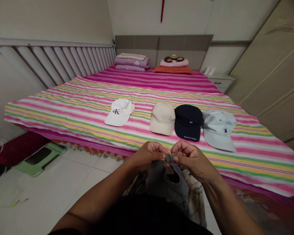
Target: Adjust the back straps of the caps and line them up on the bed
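Close to my body I hold a grey baseball cap with its back opening facing up. My left hand pinches one side of the cap's rear strap, and my right hand pinches the other side. The fingers of both hands nearly meet over the strap; its fastening is partly hidden. On the bed ahead lie a white cap with black letters, a beige cap, a dark navy cap and a pale blue-grey cap.
The bed wears a striped cover. Folded purple bedding and an orange-and-pink stack sit by the headboard. A slatted rail runs along the left. A green stool stands on the floor, and a nightstand is at right.
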Available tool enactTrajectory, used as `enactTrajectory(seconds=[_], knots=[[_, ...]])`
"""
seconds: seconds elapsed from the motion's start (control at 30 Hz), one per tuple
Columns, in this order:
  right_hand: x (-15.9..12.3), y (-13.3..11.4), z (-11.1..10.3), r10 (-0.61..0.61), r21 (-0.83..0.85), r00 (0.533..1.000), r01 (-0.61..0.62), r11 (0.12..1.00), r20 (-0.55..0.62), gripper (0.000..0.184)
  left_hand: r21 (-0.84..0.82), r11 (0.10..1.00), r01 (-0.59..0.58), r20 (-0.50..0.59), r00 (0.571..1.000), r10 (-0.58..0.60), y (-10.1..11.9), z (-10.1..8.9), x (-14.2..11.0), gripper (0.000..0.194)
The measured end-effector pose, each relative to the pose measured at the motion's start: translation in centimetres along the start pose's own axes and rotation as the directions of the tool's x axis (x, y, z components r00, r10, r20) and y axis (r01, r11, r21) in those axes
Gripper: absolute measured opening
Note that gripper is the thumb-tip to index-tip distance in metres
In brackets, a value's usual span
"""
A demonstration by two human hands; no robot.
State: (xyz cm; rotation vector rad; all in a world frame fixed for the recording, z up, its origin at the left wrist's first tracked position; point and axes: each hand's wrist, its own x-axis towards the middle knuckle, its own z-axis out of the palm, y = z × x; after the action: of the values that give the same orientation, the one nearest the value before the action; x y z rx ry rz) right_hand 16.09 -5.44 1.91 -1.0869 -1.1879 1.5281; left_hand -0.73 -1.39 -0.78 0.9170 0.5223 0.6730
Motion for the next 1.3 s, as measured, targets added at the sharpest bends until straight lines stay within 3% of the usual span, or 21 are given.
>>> enactTrajectory(seconds=[0.23, 0.47, 0.67, 0.83, 1.1, 1.3], knots=[[-0.2, -0.1, 0.6, -0.032, -0.090, 0.999, 0.031, 0.995, -0.016, 0.025, -0.003, 1.000, -0.004, 0.014, 1.000, 0.004, 0.3, 0.0, -0.4, 0.023], [-1.0, -0.2, 1.2, -0.106, -0.392, 0.993, 0.119, 0.912, 0.056, 0.037, -0.172, 0.985, -0.029, 0.100, 0.994, 0.047, 1.0, -0.3, -0.3, 0.042], [-0.6, 0.6, 2.2, -0.397, -0.460, 0.918, 0.349, 0.816, -0.009, 0.025, -0.250, 0.968, 0.024, 0.120, 0.993, 0.006, 1.0, -0.3, -0.3, 0.058], [-0.8, 1.7, 2.8, -0.458, -0.474, 0.887, 0.380, 0.794, -0.056, 0.017, -0.231, 0.972, 0.036, 0.102, 0.995, -0.013, 0.6, -0.2, -0.5, 0.051], [-1.3, 2.3, 3.1, -0.506, -0.575, 0.860, 0.384, 0.722, -0.062, 0.005, -0.197, 0.980, 0.022, 0.146, 0.989, 0.007, 0.1, -1.2, -0.4, 0.017], [-1.1, 2.2, 3.3, -0.517, -0.587, 0.853, 0.383, 0.713, -0.071, 0.006, -0.055, 0.997, 0.048, 0.056, 0.997, -0.045, 1.0, -0.7, -0.7, 0.024]])
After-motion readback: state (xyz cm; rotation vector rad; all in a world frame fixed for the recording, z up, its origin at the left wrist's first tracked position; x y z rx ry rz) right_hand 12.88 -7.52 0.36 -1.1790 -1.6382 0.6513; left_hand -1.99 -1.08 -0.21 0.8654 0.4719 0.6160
